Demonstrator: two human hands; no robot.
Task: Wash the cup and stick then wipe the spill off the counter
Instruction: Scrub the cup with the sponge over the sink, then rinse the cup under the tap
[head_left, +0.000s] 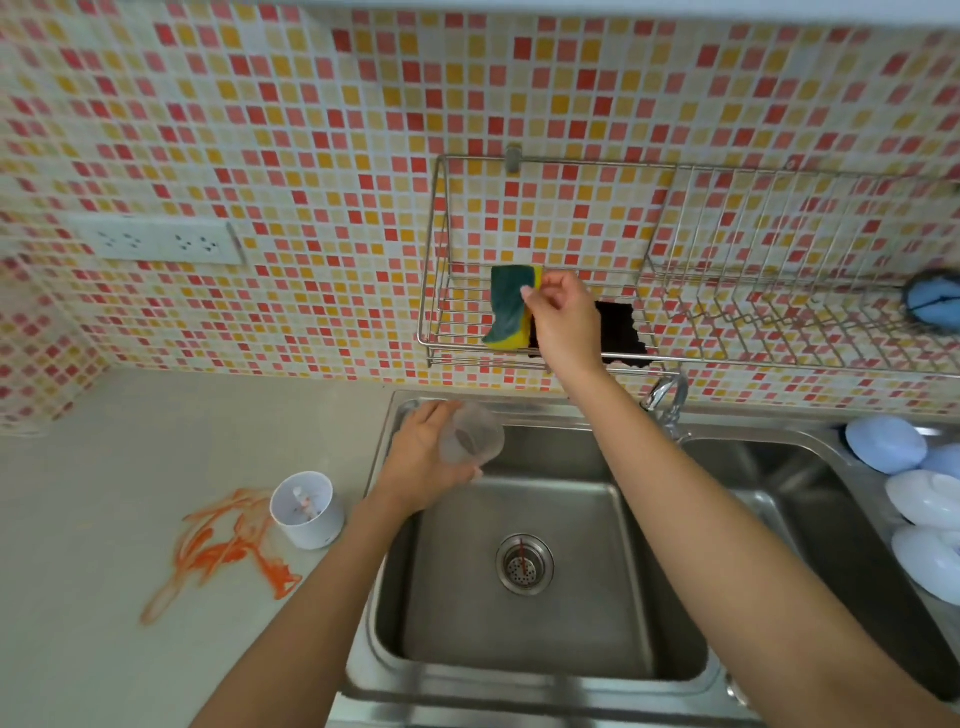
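My left hand (423, 457) holds a clear plastic cup (470, 435), tilted, over the back left corner of the steel sink (524, 649). My right hand (563, 319) is raised to the wire wall rack (431, 317) and pinches the top edge of a green and yellow sponge (508, 306). An orange spill (228, 545) spreads over the counter (104, 493) left of the sink. A pale stick (163, 603) lies in the spill's lower end.
A white cup (306, 509) with scraps inside stands on the counter beside the spill. A black scouring pad (621, 327) lies in the rack behind my right hand. The tap (667, 397) stands between two basins. White and blue bowls (914, 499) are stacked at the right.
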